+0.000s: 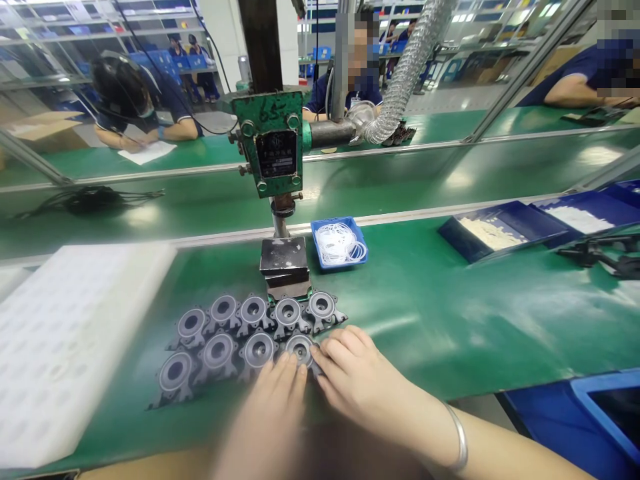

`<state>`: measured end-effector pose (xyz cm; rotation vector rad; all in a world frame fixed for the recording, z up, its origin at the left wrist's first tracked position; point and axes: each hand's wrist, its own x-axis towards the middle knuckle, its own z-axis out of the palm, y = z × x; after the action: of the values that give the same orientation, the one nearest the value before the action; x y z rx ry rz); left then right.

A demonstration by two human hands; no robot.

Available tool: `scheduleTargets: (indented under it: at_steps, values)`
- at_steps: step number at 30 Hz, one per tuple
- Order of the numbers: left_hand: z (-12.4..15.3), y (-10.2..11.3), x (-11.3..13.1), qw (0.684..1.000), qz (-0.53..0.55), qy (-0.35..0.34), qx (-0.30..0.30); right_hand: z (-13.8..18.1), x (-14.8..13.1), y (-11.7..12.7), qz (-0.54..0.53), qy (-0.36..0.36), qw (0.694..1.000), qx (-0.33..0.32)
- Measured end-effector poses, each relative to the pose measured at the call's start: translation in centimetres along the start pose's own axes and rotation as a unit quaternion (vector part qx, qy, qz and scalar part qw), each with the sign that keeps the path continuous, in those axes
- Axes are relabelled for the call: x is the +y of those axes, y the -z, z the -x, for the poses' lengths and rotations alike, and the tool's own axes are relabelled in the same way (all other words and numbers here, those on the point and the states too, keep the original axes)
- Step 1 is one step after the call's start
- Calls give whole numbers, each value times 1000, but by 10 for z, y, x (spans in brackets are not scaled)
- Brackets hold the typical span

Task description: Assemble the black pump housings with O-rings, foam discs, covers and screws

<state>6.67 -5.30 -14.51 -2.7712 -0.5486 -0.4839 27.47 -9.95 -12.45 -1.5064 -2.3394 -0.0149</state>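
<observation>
The green desk (pixel 430 300), glossy with reflections, carries nine grey parts (pixel 253 309) in two rows, five in the far row and four in the near one. Left of them lies a white board (pixel 75 333). A press (pixel 277 153) stands just beyond the far row, a blue bin (pixel 341 266) just to its right. Farther right lie dark blue trays (pixel 473 249) and a black object (pixel 600 257).
</observation>
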Motion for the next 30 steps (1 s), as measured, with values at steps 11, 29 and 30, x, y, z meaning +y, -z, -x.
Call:
scheduleTargets:
  at_steps: [11,29,30]
  values:
    - [-26,20,-10,965,207,150,50,3,5,27,-339,-27,940,9]
    - [-46,12,6,807,512,267,-126,18,30,28,-381,-163,903,114]
    - [-40,7,5,827,492,257,-92,19,33,26,-367,-177,907,106]
